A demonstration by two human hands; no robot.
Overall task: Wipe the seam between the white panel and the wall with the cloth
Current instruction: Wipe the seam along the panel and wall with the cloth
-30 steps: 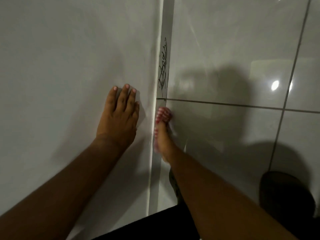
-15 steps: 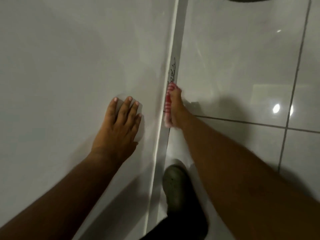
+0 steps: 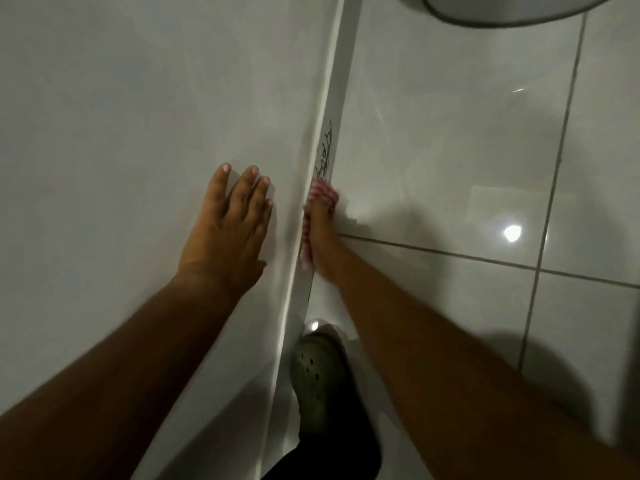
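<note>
A white panel fills the left half of the head view, and its edge strip meets the glossy tiled wall at a seam running top to bottom. My left hand lies flat on the panel, fingers spread, holding nothing. My right hand is pressed into the seam, edge-on, wrapped around a red-and-white striped cloth. The cloth sits just below a black scribble on the strip. Most of the cloth is hidden by the hand.
A grey-green clog on my foot stands on the floor right below the seam. A dark-rimmed round object shows at the top right. Grout lines cross the tiles, and a light glare sits on the wall.
My right hand with the cloth slid up the seam from below the horizontal grout line to just under the scribble. My left hand stayed flat on the panel. The view tilted upward.
</note>
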